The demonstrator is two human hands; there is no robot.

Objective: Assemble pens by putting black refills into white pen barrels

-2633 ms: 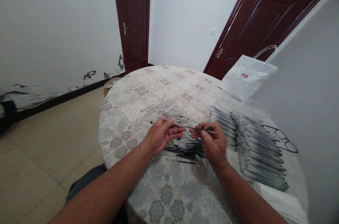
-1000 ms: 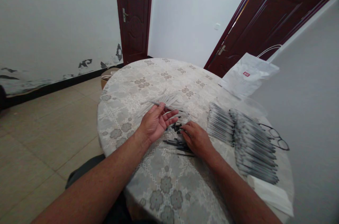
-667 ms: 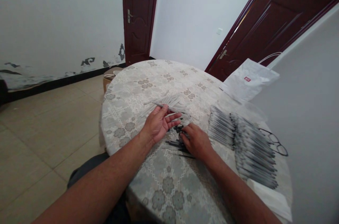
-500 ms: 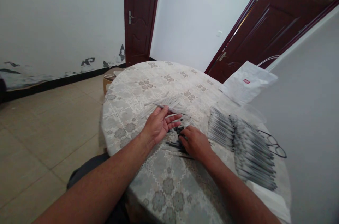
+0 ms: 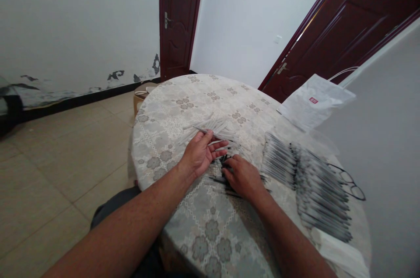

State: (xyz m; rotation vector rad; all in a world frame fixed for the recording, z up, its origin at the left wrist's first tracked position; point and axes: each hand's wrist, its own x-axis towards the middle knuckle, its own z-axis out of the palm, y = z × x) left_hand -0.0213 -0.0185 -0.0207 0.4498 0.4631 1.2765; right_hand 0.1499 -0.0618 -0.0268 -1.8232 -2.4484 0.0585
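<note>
I sit at a round table with a patterned cloth (image 5: 183, 107). My left hand (image 5: 201, 154) rests palm up, fingers loosely spread, beside a heap of pale pen tubes (image 5: 218, 129). One thin tube (image 5: 200, 129) seems pinched between its thumb and forefinger. Just to the right, my right hand (image 5: 243, 177) lies palm down with its fingers curled into a small pile of black pen parts (image 5: 220, 178). What its fingertips grip is hidden.
Rows of assembled dark pens (image 5: 311, 181) lie at the right, with a pair of glasses (image 5: 351, 184) beyond them. A white paper bag (image 5: 315, 102) leans at the back right. White paper (image 5: 341, 252) lies at the near right edge. A cardboard box (image 5: 141, 93) stands on the floor.
2.6 s ago both hands held a tube and a thin refill together above the table. The right hand has since dropped onto the black pile, and the left keeps a tube.
</note>
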